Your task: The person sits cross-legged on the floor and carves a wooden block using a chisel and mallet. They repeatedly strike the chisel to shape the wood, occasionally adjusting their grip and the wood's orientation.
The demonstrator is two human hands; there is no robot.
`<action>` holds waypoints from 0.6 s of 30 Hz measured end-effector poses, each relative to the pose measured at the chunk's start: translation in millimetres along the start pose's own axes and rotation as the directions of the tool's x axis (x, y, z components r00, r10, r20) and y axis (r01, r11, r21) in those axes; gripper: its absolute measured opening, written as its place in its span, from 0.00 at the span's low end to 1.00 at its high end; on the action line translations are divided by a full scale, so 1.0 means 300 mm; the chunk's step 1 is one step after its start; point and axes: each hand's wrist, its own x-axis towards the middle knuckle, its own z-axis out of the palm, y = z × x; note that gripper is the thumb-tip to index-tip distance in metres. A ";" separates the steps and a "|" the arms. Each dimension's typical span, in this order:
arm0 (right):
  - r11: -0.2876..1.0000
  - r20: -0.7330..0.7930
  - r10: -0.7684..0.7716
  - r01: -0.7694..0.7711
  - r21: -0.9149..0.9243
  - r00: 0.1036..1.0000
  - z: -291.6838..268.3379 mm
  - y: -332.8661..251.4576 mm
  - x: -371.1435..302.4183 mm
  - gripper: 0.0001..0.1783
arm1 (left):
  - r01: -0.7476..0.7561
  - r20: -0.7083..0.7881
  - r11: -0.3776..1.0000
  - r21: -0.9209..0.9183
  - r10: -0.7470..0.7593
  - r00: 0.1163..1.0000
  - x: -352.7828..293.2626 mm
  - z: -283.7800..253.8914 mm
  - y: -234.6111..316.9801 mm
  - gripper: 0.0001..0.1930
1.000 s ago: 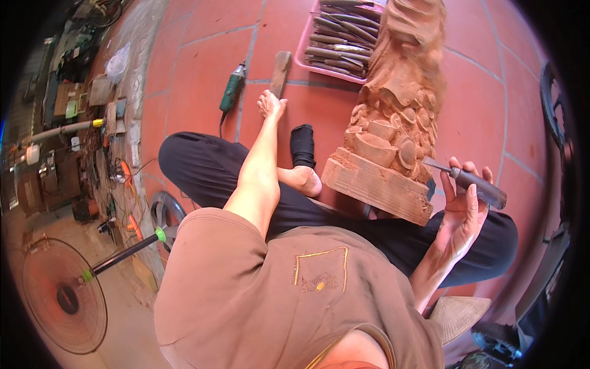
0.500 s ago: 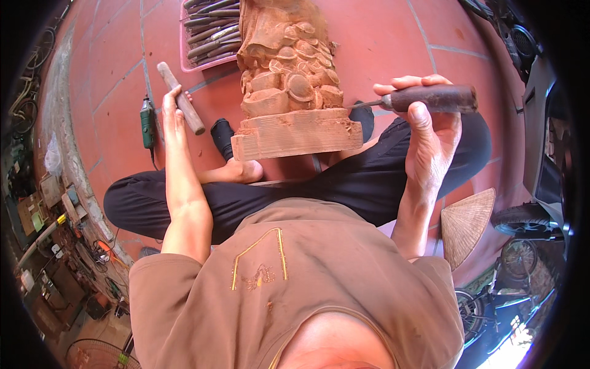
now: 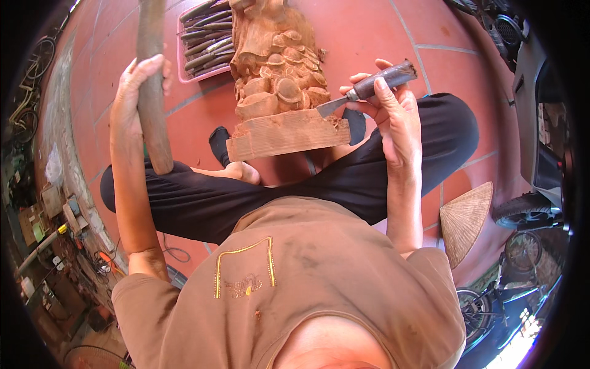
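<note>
A reddish-brown wood carving with clustered rounded shapes stands before my crossed legs on a thick block base. In my right hand is a chisel with a dark wooden handle and flat metal blade. Its tip meets the right part of the base's upper edge; whether it has bitten in, I cannot tell. My left hand is wrapped around a round wooden stick, raised left of the carving and held almost upright in the picture. The stick's far end is blurred and cut off by the frame.
A pink basket full of dark-handled tools lies on the red tile floor left of the carving. At right are a conical straw hat and a vehicle wheel. Clutter lines the far left.
My left hand has lifted the stick up and to the left. My right hand has moved left, bringing the chisel blade across the base's corner, its handle now slanting upward.
</note>
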 end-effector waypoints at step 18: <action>0.918 0.147 -0.256 0.288 -0.274 0.955 0.014 -0.006 -0.094 0.24 | -0.067 0.241 0.995 0.073 0.047 0.969 0.041 0.212 -0.052 0.27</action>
